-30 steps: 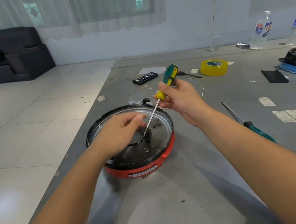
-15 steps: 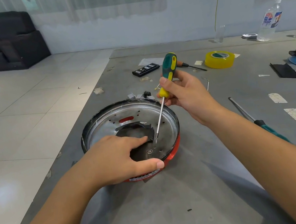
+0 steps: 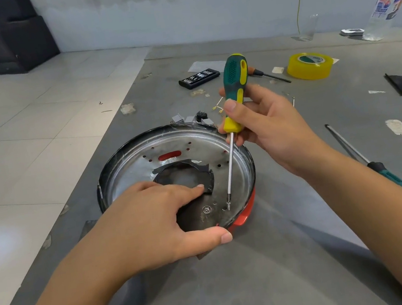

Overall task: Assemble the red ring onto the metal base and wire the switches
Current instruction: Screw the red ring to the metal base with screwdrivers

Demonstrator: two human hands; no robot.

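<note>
Centrally, the left hand [image 3: 152, 220] grips the near rim of the metal base [image 3: 176, 153] seated in the red ring [image 3: 244, 218]. Right hand [image 3: 267, 128] holds the screwdriver [image 3: 233, 89], tip on a screw [image 3: 228, 204] at the base's lower right.

The left hand [image 3: 152, 220] lies over the near side of the metal base [image 3: 237, 170], thumb hooked outside its rim; the right hand [image 3: 267, 126] has its grip closed around a screwdriver [image 3: 234, 94] above the base's far right edge.

A green-and-yellow screwdriver [image 3: 233, 91], silver metal base [image 3: 170, 162] in a red ring [image 3: 246, 211], yellow tape roll [image 3: 310, 66].
</note>
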